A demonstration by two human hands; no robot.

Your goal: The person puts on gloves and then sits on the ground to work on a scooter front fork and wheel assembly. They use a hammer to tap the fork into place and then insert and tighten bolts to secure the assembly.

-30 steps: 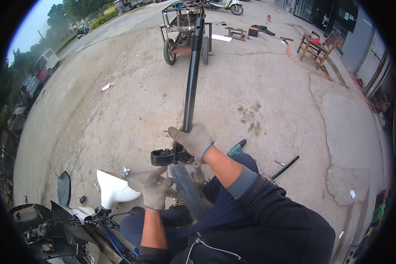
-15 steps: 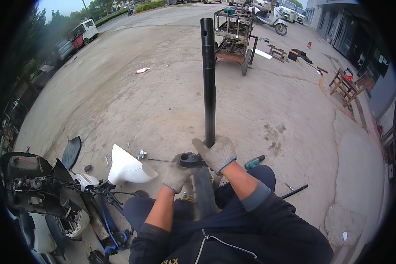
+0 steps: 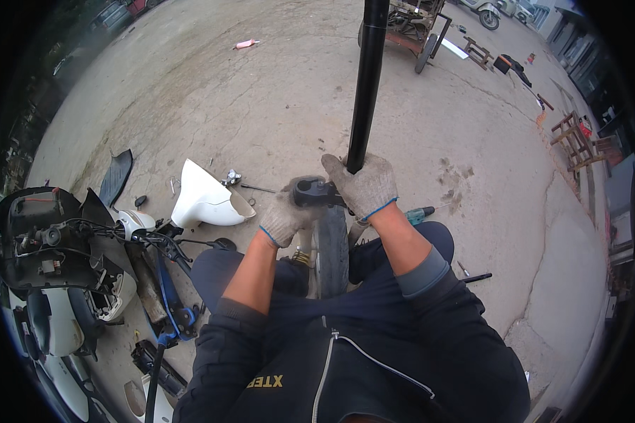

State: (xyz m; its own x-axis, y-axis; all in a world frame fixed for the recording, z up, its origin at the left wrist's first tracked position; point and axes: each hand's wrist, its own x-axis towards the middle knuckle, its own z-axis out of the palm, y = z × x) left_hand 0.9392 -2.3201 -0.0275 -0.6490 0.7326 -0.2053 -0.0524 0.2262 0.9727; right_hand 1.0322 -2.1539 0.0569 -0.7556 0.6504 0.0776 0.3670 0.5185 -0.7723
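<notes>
Left hand [image 3: 283,215] raised to clamp [image 3: 312,192]; black tube [image 3: 367,77] in right hand [image 3: 367,187], beside thumb [image 3: 336,168]

Concrete ground [image 3: 275,116] bears a white panel [image 3: 203,199], green drill [image 3: 418,216], black sheet [image 3: 116,178] and pink object [image 3: 245,44].

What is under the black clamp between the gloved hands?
Below the black clamp, a dark tyre shows. The left hand and right hand cover parts of the clamp, so any fixing underneath cannot be seen.
</notes>
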